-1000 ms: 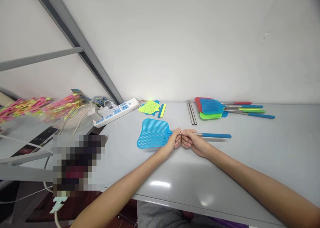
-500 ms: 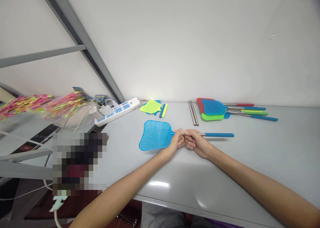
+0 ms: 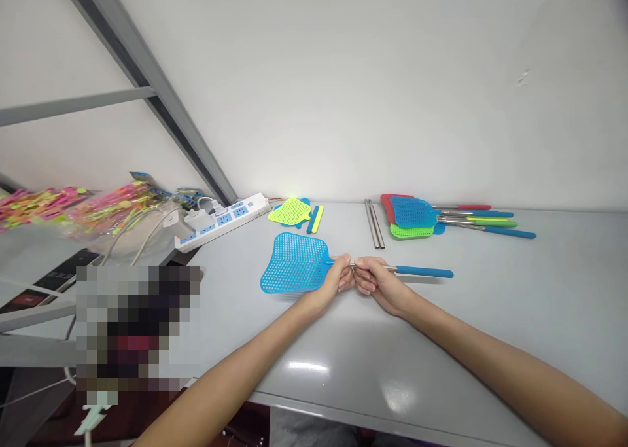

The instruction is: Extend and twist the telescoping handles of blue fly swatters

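A blue fly swatter (image 3: 295, 262) with a perforated head, a metal rod and a blue grip is held level just above the table. My left hand (image 3: 338, 278) is closed round the rod near the head. Close beside it, my right hand (image 3: 377, 281) is closed round the same rod, nearer the grip. A short stretch of bare metal shows between the two hands. Beyond them lie two metal tubes (image 3: 375, 224). To the right is a pile of fly swatters (image 3: 413, 213) in red, blue and green, their handles pointing right.
At the back left, a yellow-green swatter head (image 3: 290, 212) overlaps a blue one, with a blue and a yellow grip (image 3: 318, 219) beside them. A white power strip (image 3: 226, 221) with plugs lies by the grey metal frame (image 3: 161, 100). Plastic bags of colourful items (image 3: 115, 208) are farther left.
The view has shifted a little, so the scene sits slightly further left. Both hands keep hold of the swatter's rod, and the gap between them looks slightly wider.
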The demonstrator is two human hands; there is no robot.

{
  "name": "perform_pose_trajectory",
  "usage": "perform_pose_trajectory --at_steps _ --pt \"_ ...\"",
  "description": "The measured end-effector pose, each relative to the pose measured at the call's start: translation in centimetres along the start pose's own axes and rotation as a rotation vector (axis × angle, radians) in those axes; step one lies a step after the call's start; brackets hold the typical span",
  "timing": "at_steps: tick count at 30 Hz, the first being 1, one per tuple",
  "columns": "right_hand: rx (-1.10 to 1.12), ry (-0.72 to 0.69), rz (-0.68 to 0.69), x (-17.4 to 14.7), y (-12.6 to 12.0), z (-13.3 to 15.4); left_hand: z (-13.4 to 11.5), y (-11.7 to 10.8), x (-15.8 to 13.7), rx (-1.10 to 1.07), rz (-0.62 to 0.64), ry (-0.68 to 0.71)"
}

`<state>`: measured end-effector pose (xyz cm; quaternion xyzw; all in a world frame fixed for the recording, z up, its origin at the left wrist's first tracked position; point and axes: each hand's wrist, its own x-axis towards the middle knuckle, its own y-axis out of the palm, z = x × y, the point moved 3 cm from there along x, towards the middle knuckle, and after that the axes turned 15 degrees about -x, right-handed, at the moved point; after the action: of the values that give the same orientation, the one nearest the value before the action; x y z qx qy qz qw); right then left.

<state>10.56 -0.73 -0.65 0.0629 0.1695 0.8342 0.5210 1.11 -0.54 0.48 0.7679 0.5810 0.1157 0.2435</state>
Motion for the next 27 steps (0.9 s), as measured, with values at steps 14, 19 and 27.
perform_pose_trajectory --at_steps 14,19,27 --pt "-0.055 -0.016 -0.01 0.0 -0.2 0.6 -0.3 -0.8 0.3 -0.001 -0.031 -0.017" --pt "-0.064 -0.017 -0.009 -0.1 -0.2 0.6 -0.5 -1.0 0.4 0.018 0.003 -0.008" --pt "-0.05 -0.019 -0.014 0.0 -0.7 0.6 -1.1 -1.2 0.3 0.059 0.015 0.0"
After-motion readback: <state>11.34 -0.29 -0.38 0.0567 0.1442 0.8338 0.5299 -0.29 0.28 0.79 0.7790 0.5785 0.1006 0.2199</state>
